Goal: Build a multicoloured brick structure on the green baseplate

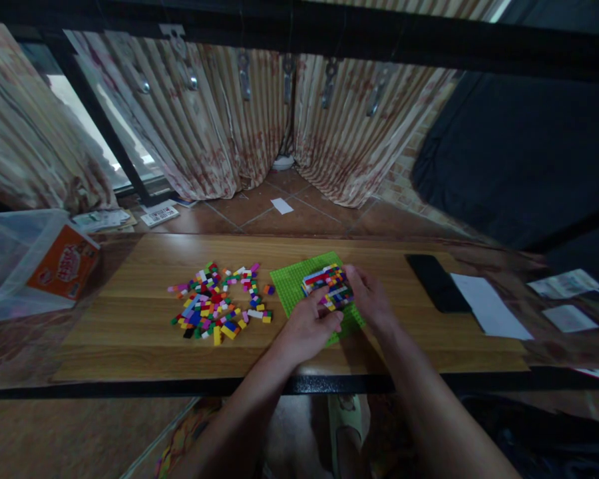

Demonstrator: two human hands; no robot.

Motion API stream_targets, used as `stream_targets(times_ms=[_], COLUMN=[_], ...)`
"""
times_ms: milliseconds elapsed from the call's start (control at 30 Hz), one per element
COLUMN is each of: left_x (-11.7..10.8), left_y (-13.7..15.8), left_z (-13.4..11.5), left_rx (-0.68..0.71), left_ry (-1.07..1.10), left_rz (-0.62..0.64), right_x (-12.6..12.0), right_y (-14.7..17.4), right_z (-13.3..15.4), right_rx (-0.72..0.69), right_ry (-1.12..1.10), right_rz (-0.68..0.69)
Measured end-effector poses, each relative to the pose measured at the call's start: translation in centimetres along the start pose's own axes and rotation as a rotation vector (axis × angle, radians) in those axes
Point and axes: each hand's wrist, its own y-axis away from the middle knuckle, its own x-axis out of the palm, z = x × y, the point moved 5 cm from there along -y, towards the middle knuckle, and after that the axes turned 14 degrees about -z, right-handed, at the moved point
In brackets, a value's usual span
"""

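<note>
A low structure of multicoloured toy bricks (pixel 324 276) sits over a green studded baseplate (pixel 288 277), with white, red, blue and yellow pieces showing. My left hand (pixel 309 326) is at its near left side, fingers curled against the bricks and thumb pointing right. On the right side, my right hand (pixel 367 293) grips the structure's edge, its fingertips partly hidden. Both hands cover the near part of the baseplate. Whether a single loose brick is between my fingers is too small to tell. A spread of loose toy bricks (pixel 212 309) lies on the table, left of the baseplate.
The wooden table (pixel 130 332) has a black front edge. A black flat object (pixel 438 283) and a white sheet (pixel 489 306) lie to the right. At far left stands a clear plastic bin (pixel 20 266) with an orange label. Patterned curtains (pixel 229 126) hang behind.
</note>
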Motion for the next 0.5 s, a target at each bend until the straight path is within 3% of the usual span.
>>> stream_targets(times_ms=[300,500], left_x=[-0.2,0.1], left_y=[-0.1,0.1], left_z=[0.0,-0.4], left_rx=[0.029,0.031], left_ry=[-0.106,-0.094], left_rz=[-0.012,0.045], right_x=[1.6,1.5], right_y=[-0.7,-1.2], right_z=[-0.5,0.0], right_rx=[-0.174,-0.219], right_ry=[0.110,0.126], right_rz=[0.058,0.217])
